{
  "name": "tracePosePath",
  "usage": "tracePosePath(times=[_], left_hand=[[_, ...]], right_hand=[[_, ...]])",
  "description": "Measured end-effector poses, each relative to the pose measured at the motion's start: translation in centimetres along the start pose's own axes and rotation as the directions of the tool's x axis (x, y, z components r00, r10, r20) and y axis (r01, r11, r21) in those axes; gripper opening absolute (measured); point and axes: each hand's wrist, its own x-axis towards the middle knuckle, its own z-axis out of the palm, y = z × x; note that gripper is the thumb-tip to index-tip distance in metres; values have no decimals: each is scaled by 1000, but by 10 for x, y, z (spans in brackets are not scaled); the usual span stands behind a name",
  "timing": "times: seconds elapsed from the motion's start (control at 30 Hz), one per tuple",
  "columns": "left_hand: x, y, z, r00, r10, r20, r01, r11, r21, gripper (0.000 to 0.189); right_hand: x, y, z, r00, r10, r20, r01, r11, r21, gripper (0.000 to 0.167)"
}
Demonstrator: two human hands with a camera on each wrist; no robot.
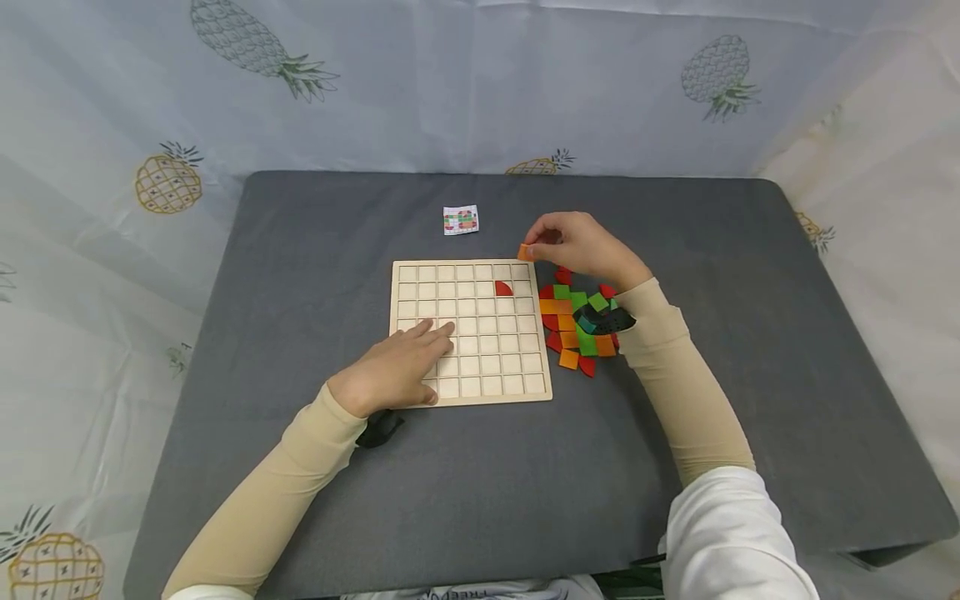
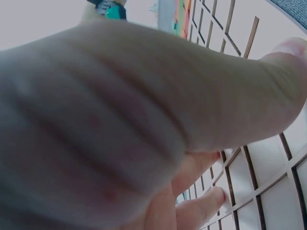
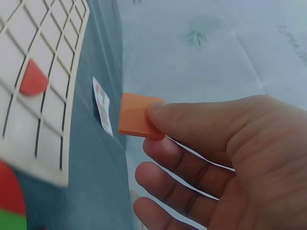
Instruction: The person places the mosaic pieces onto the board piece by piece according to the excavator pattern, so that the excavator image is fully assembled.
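- Board (image 1: 489, 365): one red piece (image 1: 503, 288) in a square; other visible squares bare. Judged barely begun.
- Right hand (image 1: 581, 246): fingers pinch orange tile (image 3: 136, 115) near far right corner, not yet placed.
- Left hand (image 1: 397, 367): fingers outstretched, resting on board.
- Probably left: loose pile (image 1: 566, 323) beside board.

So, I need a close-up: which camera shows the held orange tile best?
Right wrist: the orange tile, pinched by the right hand, appears large, mostly uncovered. The head view shows it tiny; in the left wrist view I can't make it out.
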Motion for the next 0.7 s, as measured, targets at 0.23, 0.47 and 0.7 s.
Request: tracePosePath(times=[0.23, 0.47, 0.7], left_hand=[[0, 0, 0, 1000, 7, -3, -7, 1000, 18, 68], [1, 1, 0, 1000, 6, 9, -6, 999, 34, 67], [0, 1, -2, 1000, -9, 28, 8, 1000, 28, 70]], right_hand=[[17, -17, 16, 997, -48, 62, 48, 999, 16, 16], [27, -22, 32, 993, -53, 109, 48, 998, 48, 14], [32, -22, 44, 988, -55, 147, 50, 998, 34, 13]])
